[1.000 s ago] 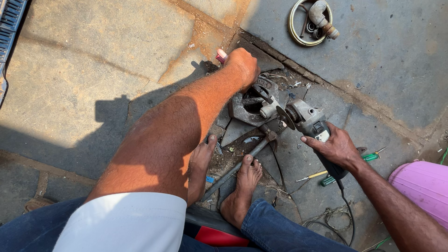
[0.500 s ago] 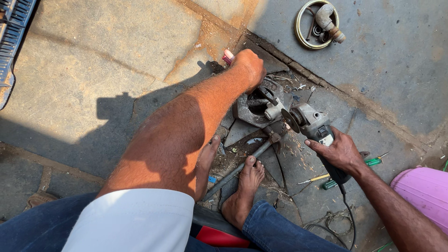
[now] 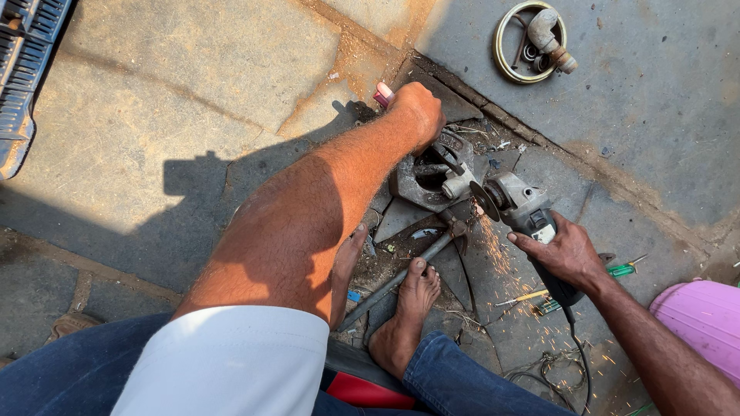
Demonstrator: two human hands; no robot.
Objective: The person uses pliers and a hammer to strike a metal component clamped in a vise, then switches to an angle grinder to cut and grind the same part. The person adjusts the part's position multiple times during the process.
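A grey angle grinder [image 3: 518, 206] threw orange sparks [image 3: 501, 258]; nearby lay a green-handled screwdriver [image 3: 620, 270], a pink tub [image 3: 705, 320] and blue jeans [image 3: 462, 381].

An outdoor repair yard: stained concrete ground [image 3: 193, 100], sparking angle grinder [image 3: 516, 204], scattered metal parts [image 3: 532, 38], screwdrivers [image 3: 624, 270]
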